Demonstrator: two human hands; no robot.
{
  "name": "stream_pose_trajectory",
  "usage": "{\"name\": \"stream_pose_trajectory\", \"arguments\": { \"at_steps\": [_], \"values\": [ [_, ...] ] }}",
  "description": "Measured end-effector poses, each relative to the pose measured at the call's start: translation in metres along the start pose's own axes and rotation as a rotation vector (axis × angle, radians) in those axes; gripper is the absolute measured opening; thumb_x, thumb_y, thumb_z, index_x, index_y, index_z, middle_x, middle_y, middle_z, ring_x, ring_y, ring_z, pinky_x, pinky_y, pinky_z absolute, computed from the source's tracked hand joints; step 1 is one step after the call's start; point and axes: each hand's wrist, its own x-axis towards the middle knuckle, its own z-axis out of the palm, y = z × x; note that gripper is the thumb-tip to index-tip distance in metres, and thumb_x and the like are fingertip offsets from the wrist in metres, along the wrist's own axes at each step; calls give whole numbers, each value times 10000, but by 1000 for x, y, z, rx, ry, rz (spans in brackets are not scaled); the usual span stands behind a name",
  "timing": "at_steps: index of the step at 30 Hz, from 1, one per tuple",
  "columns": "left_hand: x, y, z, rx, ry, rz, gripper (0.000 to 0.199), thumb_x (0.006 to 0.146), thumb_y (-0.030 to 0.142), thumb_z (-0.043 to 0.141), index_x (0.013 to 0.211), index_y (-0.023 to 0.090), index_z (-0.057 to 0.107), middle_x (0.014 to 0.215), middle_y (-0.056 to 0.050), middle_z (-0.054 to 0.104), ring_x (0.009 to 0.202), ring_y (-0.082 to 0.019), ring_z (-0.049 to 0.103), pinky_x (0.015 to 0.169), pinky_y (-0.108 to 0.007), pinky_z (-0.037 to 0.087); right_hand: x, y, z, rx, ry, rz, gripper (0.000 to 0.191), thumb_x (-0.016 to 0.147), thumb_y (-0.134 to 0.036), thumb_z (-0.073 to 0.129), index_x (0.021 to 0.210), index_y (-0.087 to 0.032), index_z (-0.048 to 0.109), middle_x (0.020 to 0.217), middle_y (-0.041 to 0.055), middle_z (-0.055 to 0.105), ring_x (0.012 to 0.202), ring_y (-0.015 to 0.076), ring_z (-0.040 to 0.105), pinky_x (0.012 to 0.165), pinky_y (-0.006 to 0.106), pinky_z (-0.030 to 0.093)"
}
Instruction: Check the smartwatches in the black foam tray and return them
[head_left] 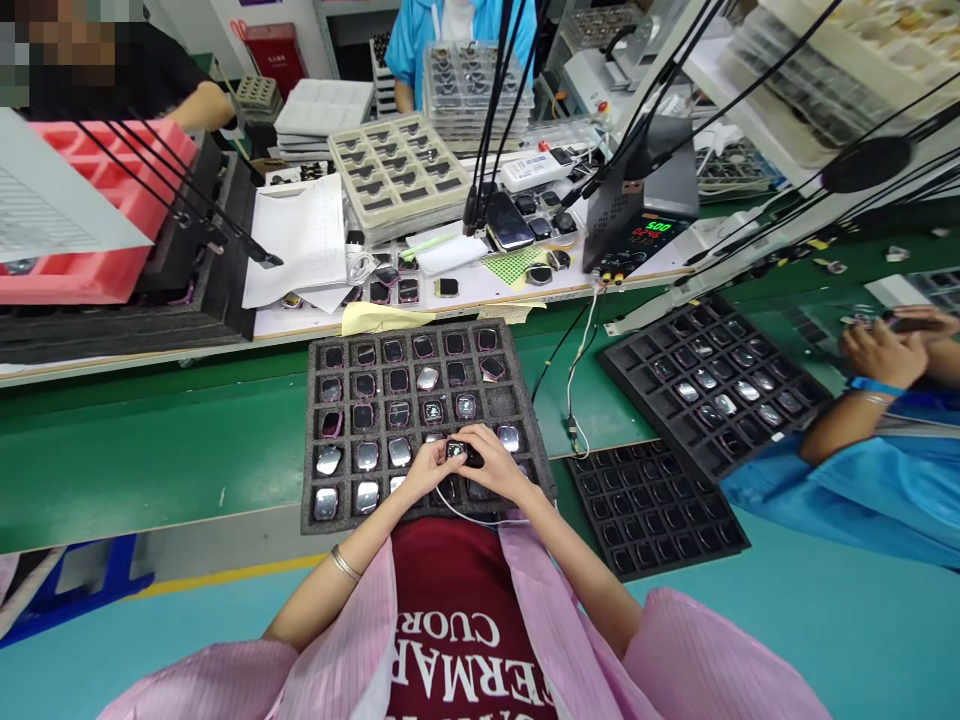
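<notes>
Between my two hands I hold a small smartwatch body point(456, 451) with a lit screen, above the near right part of a foam tray point(306, 425). My left hand point(429, 470) pinches it from the left. My right hand point(491, 462) grips its right side, its fingers curled over the edge. A thin white cable point(469, 517) loops below my hands; its end is hidden there. Several square watch bodies, such as one watch point(399, 452), sit in the tray's compartments. Two others near my hands, including a lit watch point(465, 406), show screens that are on.
On the bench stand a power supply point(637, 215) with lit digits, a phone point(508, 222), papers point(296, 240) and a beige tray point(394, 180). At right, a co-worker's hand point(885, 355) is over a black tray point(622, 360). Cables hang from above.
</notes>
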Motion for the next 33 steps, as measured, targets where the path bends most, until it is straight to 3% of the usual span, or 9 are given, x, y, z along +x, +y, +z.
{"name": "stream_pose_trajectory", "arguments": {
  "at_steps": [7, 10, 14, 17, 21, 24, 28, 33],
  "values": [
    [-1, 3, 2, 18, -26, -10, 396, 712, 467, 728, 863, 107, 660, 773, -28, 654, 732, -158, 572, 717, -277, 460, 3, -4, -8, -20, -1, 8, 372, 815, -314, 704, 1159, -233, 587, 1065, 86, 626, 1016, 261, 584, 873, 421, 492],
    [-3, 2, 4, 24, -59, -30, 421, 724, 434, 727, 987, 118, 635, 922, -54, 678, 841, -182, 611, 783, -301, 492, 10, 9, -31, -67, 38, 44, 393, 812, -353, 706, 1161, -232, 573, 1098, 85, 615, 1047, 260, 575, 900, 411, 485],
    [-5, -1, 5, 24, -107, -58, 494, 722, 404, 737, 1107, 138, 579, 1075, -86, 665, 942, -206, 631, 845, -345, 513, 20, 41, -68, -220, 119, 142, 409, 850, -365, 650, 1212, -201, 553, 1127, 132, 564, 1083, 316, 525, 928, 506, 440],
    [-4, -3, 5, 31, -130, -61, 479, 739, 405, 722, 1107, 135, 576, 1103, -98, 660, 975, -212, 628, 878, -361, 507, 22, 53, -87, -313, 47, 153, 395, 849, -348, 645, 1213, -211, 577, 1130, 130, 569, 1072, 326, 520, 914, 508, 446],
    [-3, -4, 5, 41, -156, -57, 467, 755, 402, 703, 1116, 138, 568, 1111, -92, 650, 985, -202, 620, 876, -339, 499, 10, 41, -101, -397, -91, 126, 309, 864, -311, 625, 1164, -234, 610, 1197, 107, 551, 1114, 297, 509, 938, 464, 435],
    [-4, -3, 4, 61, -175, -58, 404, 753, 349, 706, 1072, 137, 577, 1014, -64, 651, 882, -166, 612, 773, -283, 493, -6, 26, -101, -453, -182, 128, 171, 819, -291, 679, 971, -214, 661, 1048, 88, 585, 997, 281, 554, 850, 420, 464],
    [-4, 1, 2, 94, -216, -75, 323, 722, 279, 729, 974, 131, 589, 818, -2, 620, 629, -87, 515, 578, -213, 401, -17, 17, -86, -533, -192, 177, 305, 792, -281, 708, 1060, -169, 615, 1015, 117, 578, 942, 304, 551, 773, 424, 469],
    [-3, 6, 1, 116, -249, -82, 308, 729, 270, 724, 964, 126, 587, 810, 6, 609, 572, -61, 445, 529, -205, 327, -16, 15, -80, -565, -167, 194, 314, 771, -266, 731, 1051, -159, 634, 1019, 140, 584, 960, 331, 555, 780, 457, 472]
  ]
}}
